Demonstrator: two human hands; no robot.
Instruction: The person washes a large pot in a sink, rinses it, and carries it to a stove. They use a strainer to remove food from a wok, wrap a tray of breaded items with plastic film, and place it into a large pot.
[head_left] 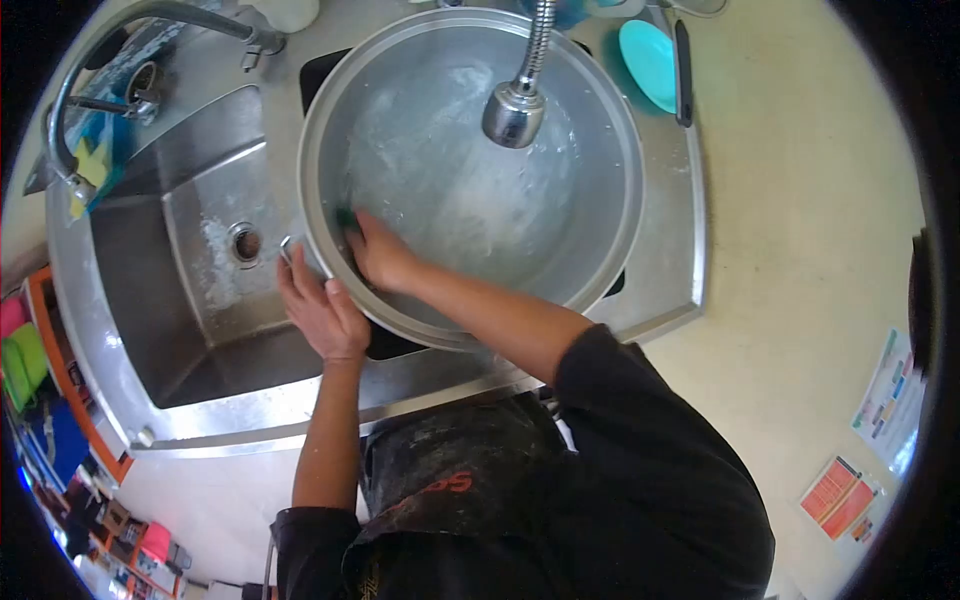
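Down at the steel sink (190,330), a big round metal pot (470,175) sits tipped over the right-hand basin, its open mouth turned up toward the camera and a little toward the person, so its axis runs from the bottom wall away at the back to the rim nearest the body. Being round, it has no long side to speak of; only the depth gives it a direction. Its inside is wet and streaked with soapy film.

The left hand (322,312) is outside the pot, at the lower left of the rim, fingers (298,280) curled loosely around the rim edge and the thumb pressed against the outer wall, so it grips the pot there.

The right hand (380,255) reaches inside, against the inner wall on the left. Its fingers are bent and closed down on a small green scrubbing pad (347,217), of which only a dark green edge shows past the fingertips.

A flexible spray faucet (517,110) hangs over the pot's middle, nozzle pointing down into it. The left basin holds a drain (246,243). A second curved tap (120,40) arches over the far left, with a yellow and green sponge (92,165) just beside it. A turquoise plate (648,62) lies on the counter beyond the pot's right rim
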